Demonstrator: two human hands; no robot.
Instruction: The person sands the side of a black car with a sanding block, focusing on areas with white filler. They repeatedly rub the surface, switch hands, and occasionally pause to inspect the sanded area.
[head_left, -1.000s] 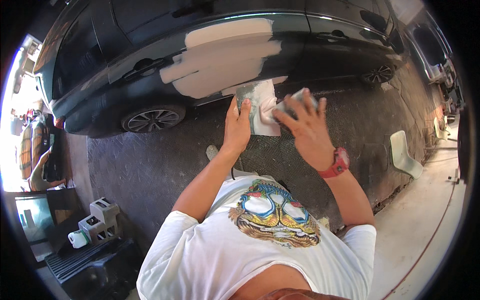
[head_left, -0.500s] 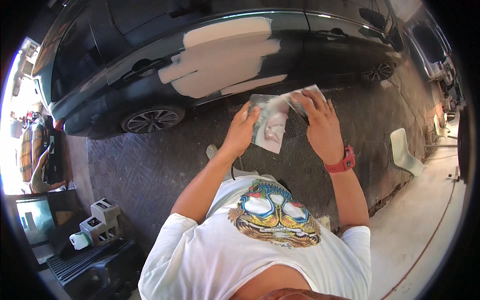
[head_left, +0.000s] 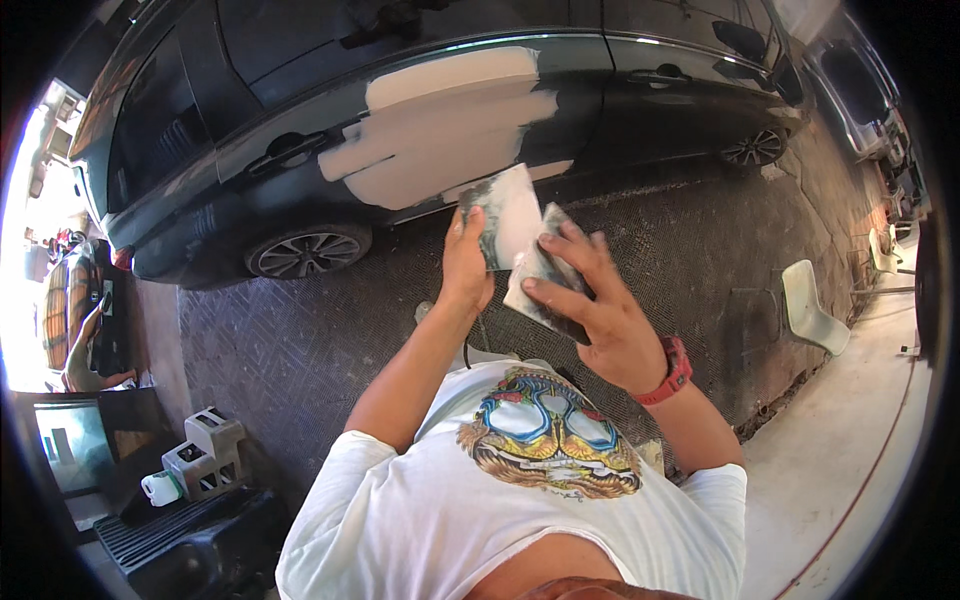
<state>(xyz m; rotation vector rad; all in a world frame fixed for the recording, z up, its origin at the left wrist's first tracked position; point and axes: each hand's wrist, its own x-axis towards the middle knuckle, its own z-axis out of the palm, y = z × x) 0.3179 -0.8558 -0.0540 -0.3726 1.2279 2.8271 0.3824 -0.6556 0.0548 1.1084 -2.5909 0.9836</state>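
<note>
My left hand (head_left: 465, 265) grips a flat rectangular plate (head_left: 517, 210) by its left edge, thumb on top. Pale pinkish body filler is smeared over the plate's face. In my right hand (head_left: 615, 330) is a flat filler spreader (head_left: 545, 265), its fingers spread across the back. The spreader's edge lies at the plate's lower right, touching or very close to it. Beyond both hands, a dark car (head_left: 660, 110) has a broad patch of beige filler (head_left: 440, 125) on its rear door and side panel.
The car's rear wheel (head_left: 310, 255) stands at the left on a dark textured floor (head_left: 330, 330). Concrete blocks (head_left: 210, 455) and a white jug (head_left: 160, 488) sit at lower left on a black part. A pale chair (head_left: 812, 308) is at right. Another person's arm (head_left: 85, 350) shows at far left.
My right hand has swung down and toward me with the spreader, to the plate's lower right. The left hand has tilted the plate upward; the filler lump on it now looks spread flat.
</note>
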